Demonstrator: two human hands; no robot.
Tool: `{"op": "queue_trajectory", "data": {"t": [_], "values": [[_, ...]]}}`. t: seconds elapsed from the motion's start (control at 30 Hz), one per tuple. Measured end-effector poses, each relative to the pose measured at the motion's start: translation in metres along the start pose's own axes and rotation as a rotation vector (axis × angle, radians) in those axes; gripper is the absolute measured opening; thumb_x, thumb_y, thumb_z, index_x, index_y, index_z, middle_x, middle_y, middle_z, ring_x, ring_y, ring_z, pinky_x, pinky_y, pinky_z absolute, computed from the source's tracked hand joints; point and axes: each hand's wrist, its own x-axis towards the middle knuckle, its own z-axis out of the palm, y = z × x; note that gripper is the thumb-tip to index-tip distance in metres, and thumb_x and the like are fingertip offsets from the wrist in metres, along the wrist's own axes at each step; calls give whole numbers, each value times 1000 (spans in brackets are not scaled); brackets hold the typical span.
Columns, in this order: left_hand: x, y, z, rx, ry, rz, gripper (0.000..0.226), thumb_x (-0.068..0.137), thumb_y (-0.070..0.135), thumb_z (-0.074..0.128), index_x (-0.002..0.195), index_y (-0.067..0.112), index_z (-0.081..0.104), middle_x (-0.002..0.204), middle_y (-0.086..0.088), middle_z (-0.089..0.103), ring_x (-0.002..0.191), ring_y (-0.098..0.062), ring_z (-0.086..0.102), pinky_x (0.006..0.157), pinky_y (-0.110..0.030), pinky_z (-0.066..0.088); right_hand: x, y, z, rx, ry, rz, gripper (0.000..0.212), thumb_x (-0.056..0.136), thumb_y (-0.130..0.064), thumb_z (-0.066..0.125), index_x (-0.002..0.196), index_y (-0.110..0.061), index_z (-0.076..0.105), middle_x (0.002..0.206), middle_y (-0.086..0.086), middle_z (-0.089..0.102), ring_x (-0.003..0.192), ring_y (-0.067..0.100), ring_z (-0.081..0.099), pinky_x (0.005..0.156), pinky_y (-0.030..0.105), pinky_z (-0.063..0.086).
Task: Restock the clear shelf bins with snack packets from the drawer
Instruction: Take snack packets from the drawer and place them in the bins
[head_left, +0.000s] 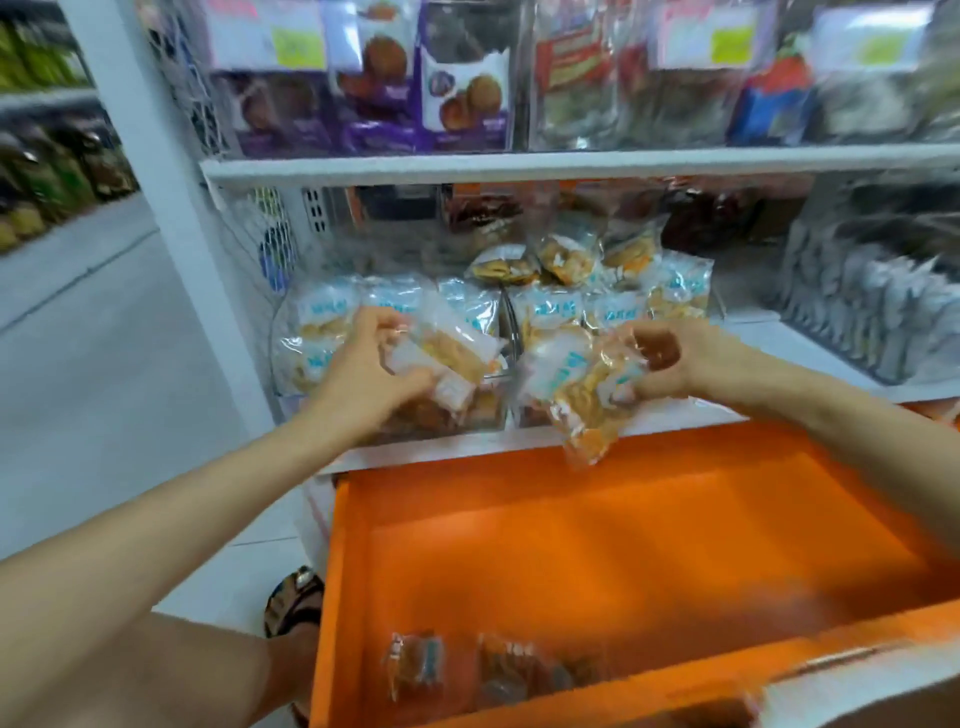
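- My left hand (374, 364) grips a snack packet (457, 358) over the clear bin (283, 343) at the shelf's (519, 441) front edge.
- My right hand (685, 358) pinches a second packet (587, 410), which hangs past that edge above the drawer (571, 519).
- The bin looks well filled (more bags (566, 254) are heaped behind).
- A few leftover packets (415, 667) lie at the drawer's near edge, so I judge the job nearly done.

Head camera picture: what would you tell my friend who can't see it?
A person's left hand and right hand each hold a snack packet by clear shelf bins stuffed with similar packets. Below, an open orange drawer holds a few more packets.
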Motion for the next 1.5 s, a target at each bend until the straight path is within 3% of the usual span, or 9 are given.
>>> {"op": "queue_trajectory", "data": {"t": [0.1,0.2,0.27,0.4,0.53,0.8,0.97,1.23,1.5], "values": [[34,2,-20,-55,238,-63,47,82,18,70,119,15,41,114,-2,49,103,-18,52,83,-29,44,15,-26,1,267,231,-85,34,71,-14,79,102,-17,67,101,5,70,96,24,65,92,41,48],[73,-5,-35,-56,357,-170,47,83,22,67,123,13,42,119,-5,52,99,-23,55,83,-32,45,55,-57,23,338,351,-90,28,75,-16,78,99,-13,63,89,-3,64,78,8,59,72,10,45],[95,-11,-40,-52,400,-217,50,84,23,66,126,9,43,128,-9,50,102,-26,55,85,-32,45,89,-72,40,345,433,-100,35,75,-15,78,106,-10,63,84,-7,58,74,4,53,59,6,38],[120,-20,-47,12,424,-256,63,88,24,64,136,1,32,125,-13,52,103,-29,54,82,-34,45,146,-89,67,194,503,-95,52,80,-29,74,125,-8,57,119,5,63,112,19,55,89,21,41],[128,-27,-48,298,376,-203,45,92,29,58,123,0,44,115,-13,51,99,-29,52,75,-33,39,179,-93,77,-190,579,-29,54,87,-44,62,124,-6,50,116,17,60,114,36,49,97,39,33],[125,-45,-44,767,286,129,60,83,52,60,127,14,42,128,-15,37,119,-29,32,93,-36,32,205,-81,67,-611,623,-136,56,89,-41,57,138,-19,39,142,15,41,132,36,32,103,44,28],[126,-54,-43,830,238,176,59,77,56,64,124,24,47,126,-10,35,119,-28,29,94,-35,29,184,-63,69,-826,571,-456,36,79,-41,70,110,-22,66,105,14,61,100,36,57,85,48,40],[152,-49,-44,684,137,116,41,86,37,63,113,7,56,108,-13,56,99,-27,54,93,-38,45,198,-75,66,-840,492,-299,40,90,-31,58,130,-26,55,131,12,51,115,35,52,101,47,31],[146,-55,-51,715,115,146,53,83,42,65,125,12,51,125,-10,48,116,-27,44,98,-36,38,197,-79,68,-813,355,-226,52,92,-42,52,140,-31,38,136,7,46,119,30,51,106,45,29]]}}
